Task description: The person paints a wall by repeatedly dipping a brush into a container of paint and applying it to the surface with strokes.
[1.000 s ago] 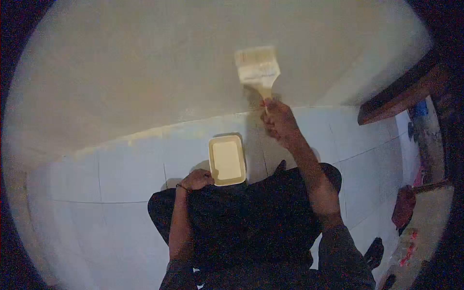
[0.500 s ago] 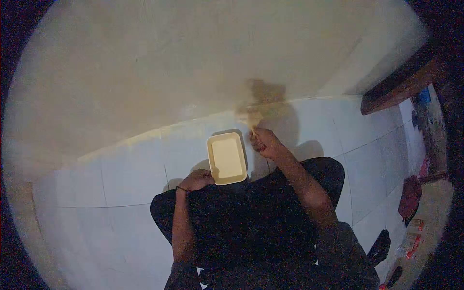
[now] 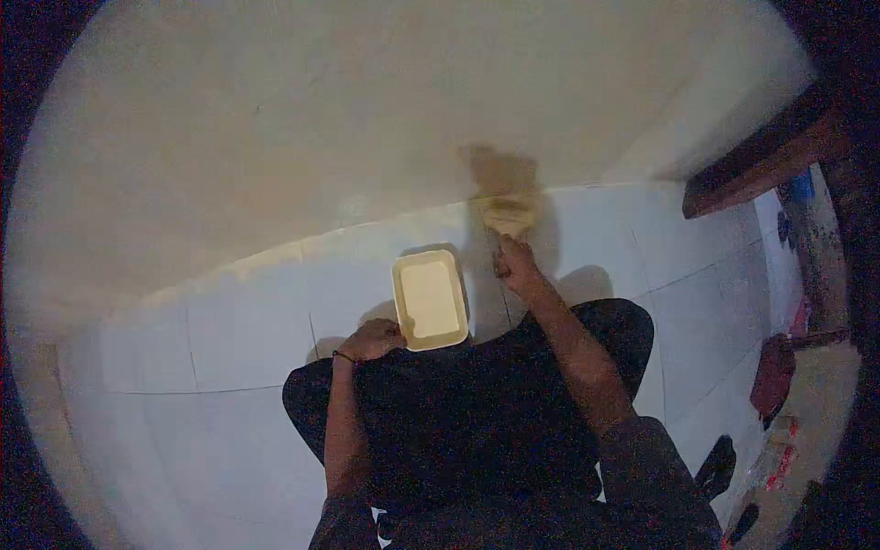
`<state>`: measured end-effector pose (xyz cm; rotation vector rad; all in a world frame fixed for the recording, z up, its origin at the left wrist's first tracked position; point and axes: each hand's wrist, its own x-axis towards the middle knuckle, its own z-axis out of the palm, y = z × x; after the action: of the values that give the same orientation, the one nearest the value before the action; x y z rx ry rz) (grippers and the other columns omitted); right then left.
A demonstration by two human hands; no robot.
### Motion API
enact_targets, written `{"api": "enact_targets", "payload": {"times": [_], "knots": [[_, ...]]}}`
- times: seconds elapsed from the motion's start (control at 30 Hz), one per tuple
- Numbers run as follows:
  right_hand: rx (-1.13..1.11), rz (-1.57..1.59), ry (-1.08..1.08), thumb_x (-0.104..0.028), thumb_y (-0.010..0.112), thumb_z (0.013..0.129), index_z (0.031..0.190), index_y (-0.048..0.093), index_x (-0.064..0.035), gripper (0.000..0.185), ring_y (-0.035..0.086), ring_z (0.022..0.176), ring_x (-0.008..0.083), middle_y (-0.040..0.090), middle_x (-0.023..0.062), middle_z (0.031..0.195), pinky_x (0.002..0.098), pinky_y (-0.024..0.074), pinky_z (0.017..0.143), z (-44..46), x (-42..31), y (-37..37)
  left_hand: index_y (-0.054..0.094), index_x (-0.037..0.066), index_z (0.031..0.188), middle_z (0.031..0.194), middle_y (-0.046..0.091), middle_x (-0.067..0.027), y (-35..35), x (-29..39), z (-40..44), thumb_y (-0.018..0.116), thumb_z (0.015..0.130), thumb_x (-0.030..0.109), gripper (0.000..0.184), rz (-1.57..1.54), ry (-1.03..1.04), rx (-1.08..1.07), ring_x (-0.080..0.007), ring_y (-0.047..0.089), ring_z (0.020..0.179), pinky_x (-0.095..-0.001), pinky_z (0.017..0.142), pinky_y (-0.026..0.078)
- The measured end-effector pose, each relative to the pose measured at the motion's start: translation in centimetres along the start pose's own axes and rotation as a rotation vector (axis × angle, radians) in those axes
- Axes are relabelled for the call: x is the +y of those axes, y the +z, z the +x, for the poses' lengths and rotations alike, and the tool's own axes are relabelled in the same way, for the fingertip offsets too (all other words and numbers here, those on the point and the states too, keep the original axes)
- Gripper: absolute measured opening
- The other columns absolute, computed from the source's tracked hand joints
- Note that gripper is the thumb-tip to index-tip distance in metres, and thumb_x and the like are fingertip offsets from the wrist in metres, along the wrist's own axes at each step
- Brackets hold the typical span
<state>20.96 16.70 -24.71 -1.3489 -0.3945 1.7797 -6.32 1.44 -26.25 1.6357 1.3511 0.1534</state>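
Observation:
A cream rectangular tray (image 3: 438,346) with a pale, paint-like layer inside rests in front of my lap. My left hand (image 3: 374,341) holds its lower left corner, fingers partly hidden at the rim. My right hand (image 3: 516,263) is closed around the handle of a paintbrush (image 3: 510,218). The brush's broad, cream-coated head is blurred and points toward the foot of the wall. Whether the bristles touch the wall I cannot tell.
A cream wall (image 3: 302,137) rises ahead, with a strip of the same colour along its base. White floor tiles (image 3: 229,357) lie around my crossed legs. On the right are a dark wooden piece (image 3: 752,170), a dark red cloth (image 3: 773,376) and a dark object (image 3: 717,466).
My right hand has moved the paintbrush a little to the right along the wall's base, and its shadow has shifted. My left hand and the tray stay in place.

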Motion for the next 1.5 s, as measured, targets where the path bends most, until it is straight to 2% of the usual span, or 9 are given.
{"api": "enact_targets", "payload": {"times": [0.17, 0.23, 0.33, 0.57, 0.8, 1.07, 1.2, 1.27, 1.5], "knots": [[-0.403, -0.052, 0.092, -0.019, 0.043, 0.08, 0.061, 0.039, -0.0115, 0.021, 0.026, 0.033, 0.0076, 0.033, -0.002, 0.047, 0.0211, 0.0232, 0.029, -0.8, 1.1, 3.3, 0.058, 0.001, 0.084, 0.083, 0.059, -0.0155, 0.3, -0.7, 0.5, 0.053, 0.068, 0.033, 0.037, -0.034, 0.016, 0.012, -0.0286, 0.055, 0.081, -0.0358, 0.075, 0.041], [-0.315, -0.043, 0.133, -0.018, 0.043, 0.08, 0.061, 0.039, -0.0112, 0.021, 0.027, 0.033, 0.0074, 0.033, -0.002, 0.048, 0.0204, 0.0233, 0.028, -1.2, 1.1, 5.8, 0.059, 0.001, 0.083, 0.083, 0.059, -0.0157, 0.3, -0.9, 0.3, 0.053, 0.068, 0.034, 0.036, 0.04, 0.231, 0.027, -0.0286, 0.055, 0.081, -0.0362, 0.075, 0.041], [-0.259, -0.026, 0.18, -0.019, 0.043, 0.081, 0.061, 0.039, -0.0105, 0.022, 0.027, 0.034, 0.0071, 0.033, -0.0016, 0.049, 0.0192, 0.0231, 0.028, -1.6, 2.0, 8.4, 0.058, 0.0, 0.079, 0.081, 0.058, -0.0161, -1.2, 2.8, -1.2, 0.052, 0.068, 0.034, 0.036, -0.065, -0.042, -0.008, -0.0294, 0.054, 0.079, -0.0367, 0.073, 0.042], [-0.37, 0.022, 0.398, -0.022, 0.04, 0.083, 0.064, 0.038, -0.008, 0.024, 0.028, 0.034, 0.0069, 0.034, -0.0013, 0.05, 0.0175, 0.0226, 0.028, -2.5, 2.9, 13.0, 0.058, -0.001, 0.076, 0.08, 0.058, -0.0171, -1.4, 2.7, -1.0, 0.048, 0.068, 0.034, 0.037, 0.056, 0.019, -0.032, -0.0305, 0.054, 0.078, -0.0371, 0.072, 0.041], [-0.475, 0.101, 0.333, -0.023, 0.041, 0.084, 0.072, 0.042, -0.006, 0.021, 0.029, 0.035, 0.0061, 0.038, -0.0003, 0.054, 0.0168, 0.0229, 0.028, -8.2, 0.7, 17.4, 0.06, 0.001, 0.076, 0.083, 0.058, -0.0172, -1.8, 1.7, -0.5, 0.046, 0.068, 0.035, 0.037, 0.153, 0.053, -0.032, -0.0313, 0.054, 0.079, -0.038, 0.073, 0.041], [-0.509, -0.165, -0.071, -0.025, 0.046, 0.083, 0.083, 0.043, -0.0052, 0.02, 0.031, 0.038, 0.0052, 0.04, -0.0003, 0.059, 0.016, 0.0232, 0.03, -16.8, -3.5, 21.8, 0.059, 0.002, 0.081, 0.088, 0.057, -0.0174, -1.0, -1.0, 0.8, 0.046, 0.068, 0.036, 0.039, 0.051, -0.026, -0.044, -0.0319, 0.053, 0.083, -0.038, 0.076, 0.04], [-0.542, -0.13, -0.206, -0.025, 0.047, 0.082, 0.087, 0.043, -0.0036, 0.022, 0.031, 0.039, 0.0046, 0.04, -0.0008, 0.059, 0.016, 0.0235, 0.031, -20.0, -5.8, 24.0, 0.059, 0.002, 0.084, 0.086, 0.058, -0.0173, 0.0, -3.3, 1.7, 0.046, 0.069, 0.037, 0.04, 0.039, 0.052, 0.084, -0.0312, 0.053, 0.083, -0.0377, 0.076, 0.04], [-0.667, -0.135, -0.362, -0.026, 0.045, 0.083, 0.09, 0.043, -0.0024, 0.025, 0.03, 0.039, 0.0042, 0.039, -0.0006, 0.059, 0.0161, 0.0227, 0.031, -21.0, -6.9, 24.9, 0.059, 0.002, 0.084, 0.085, 0.058, -0.0173, -0.2, -3.7, 1.9, 0.046, 0.069, 0.037, 0.04, 0.026, 0.086, 0.113, -0.0309, 0.053, 0.083, -0.0375, 0.076, 0.041], [-0.641, -0.181, -0.719, -0.024, 0.04, 0.085, 0.095, 0.042, -0.0016, 0.024, 0.029, 0.04, 0.0031, 0.038, 0.0005, 0.061, 0.0154, 0.0214, 0.031, -22.0, -10.7, 28.2, 0.059, 0.003, 0.085, 0.086, 0.058, -0.0166, -1.0, -5.1, 2.5, 0.05, 0.067, 0.036, 0.039, -0.057, 0.059, 0.09, -0.0304, 0.054, 0.082, -0.0359, 0.077, 0.042]]}}
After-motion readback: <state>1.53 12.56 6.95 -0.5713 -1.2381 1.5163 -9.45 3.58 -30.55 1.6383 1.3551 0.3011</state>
